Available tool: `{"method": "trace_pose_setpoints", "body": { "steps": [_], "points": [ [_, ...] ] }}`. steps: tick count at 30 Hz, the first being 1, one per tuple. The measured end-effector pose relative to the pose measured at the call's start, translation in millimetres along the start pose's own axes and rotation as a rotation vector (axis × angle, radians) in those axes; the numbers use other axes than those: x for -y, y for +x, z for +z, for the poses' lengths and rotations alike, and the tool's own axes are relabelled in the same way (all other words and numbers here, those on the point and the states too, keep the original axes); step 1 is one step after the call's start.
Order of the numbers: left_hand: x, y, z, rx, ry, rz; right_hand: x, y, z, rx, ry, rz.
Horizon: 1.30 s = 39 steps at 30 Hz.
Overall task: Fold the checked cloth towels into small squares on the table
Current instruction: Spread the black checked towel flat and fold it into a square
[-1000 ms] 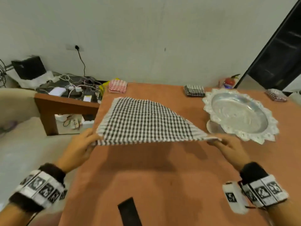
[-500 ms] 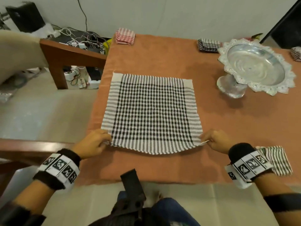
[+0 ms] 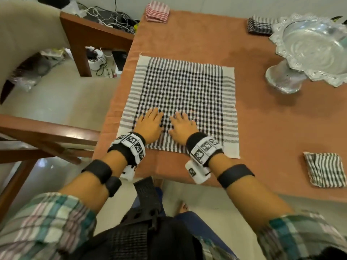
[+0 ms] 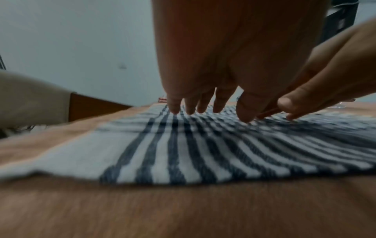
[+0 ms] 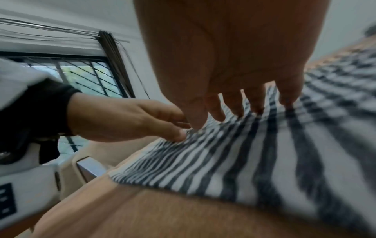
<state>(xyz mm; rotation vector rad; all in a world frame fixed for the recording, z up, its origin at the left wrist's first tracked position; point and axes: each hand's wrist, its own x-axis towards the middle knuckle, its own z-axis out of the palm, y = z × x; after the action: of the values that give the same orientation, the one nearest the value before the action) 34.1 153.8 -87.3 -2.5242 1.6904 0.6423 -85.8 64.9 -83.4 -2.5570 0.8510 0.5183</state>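
Plaid sleeves [image 3: 52,220], black armbands [image 3: 235,175] — white marker-printed wristbands [image 3: 203,147].

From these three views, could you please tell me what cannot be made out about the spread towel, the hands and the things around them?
- Spread towel: the part beneath the left hand and right hand is covered in the head view; motion blur smears its near edge in both wrist views.
- Silver stand: cut off by the head view's right edge.
- Folded dark towel: too small to count its layers.

Silver pedestal tray [image 3: 309,44] cut off at right edge
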Motion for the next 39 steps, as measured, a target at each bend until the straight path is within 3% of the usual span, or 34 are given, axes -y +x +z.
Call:
{"method": "trace_pose_setpoints", "body": {
  "steps": [3, 7, 9, 11, 14, 18, 20, 23, 26, 28, 31, 33, 34, 37, 39],
  "points": [
    [28.2, 3.6, 7.8, 0.115, -0.009, -0.132, -28.5, -4.6, 9.6, 0.058, -0.015, 0.091],
    [52.0, 31.4, -18.5, 0.09, -0.005, -0.203, -87.9, 3.3, -27.5, 0.032, 0.077, 0.467],
    [35.7, 64.2, -31.6, 0.046, -0.008, -0.071, -73.5, 35.6, -50.8, -0.031, 0.068, 0.44],
    [15.2, 92.1, -38.7, 0.111, -0.029, 0.031, -38.1, 72.9, -61.0, -0.003, 0.087, 0.312],
    [30.2, 121.6, -40.1, 0.178, 0.002, 0.055, -34.2, 100.5, -55.5, 0.069, 0.113, 0.288],
    [83.0, 149.1, -64.9, 0.149, -0.005, -0.14, -104.7, 82.6, -68.2, -0.015, 0.223, 0.635],
    [73.7, 164.6, -75.7, 0.082, 0.018, -0.097, -112.3, 91.6, -79.4, -0.071, 0.196, 0.723],
    [30.4, 180.3, -72.5, 0.106, 0.04, 0.128, -69.5, 143.2, -86.8, -0.129, 0.058, 0.43],
    [33.5, 199.8, -65.8, 0.181, 0.028, 0.118, -46.2, 176.0, -85.7, -0.037, 0.09, 0.287],
    [54.8, 213.2, -74.9, 0.178, 0.02, 0.058, -80.3, 182.0, -87.5, -0.032, 0.113, 0.363],
    [73.1, 222.1, -94.3, 0.187, -0.003, -0.066, -142.8, 165.5, -102.2, -0.07, 0.19, 0.623],
    [63.5, 215.3, -99.1, 0.145, 0.002, -0.083, -155.5, 146.7, -106.8, -0.083, 0.207, 0.751],
    [52.6, 206.2, -96.7, 0.124, 0.01, -0.041, -146.1, 137.7, -105.1, -0.105, 0.173, 0.737],
    [17.2, 155.7, -65.6, 0.152, 0.037, 0.143, -79.8, 108.7, -70.9, -0.063, 0.053, 0.425],
    [11.0, 119.1, -40.3, 0.205, 0.089, 0.165, -52.5, 80.2, -37.9, 0.005, 0.03, 0.305]
  ]
}}
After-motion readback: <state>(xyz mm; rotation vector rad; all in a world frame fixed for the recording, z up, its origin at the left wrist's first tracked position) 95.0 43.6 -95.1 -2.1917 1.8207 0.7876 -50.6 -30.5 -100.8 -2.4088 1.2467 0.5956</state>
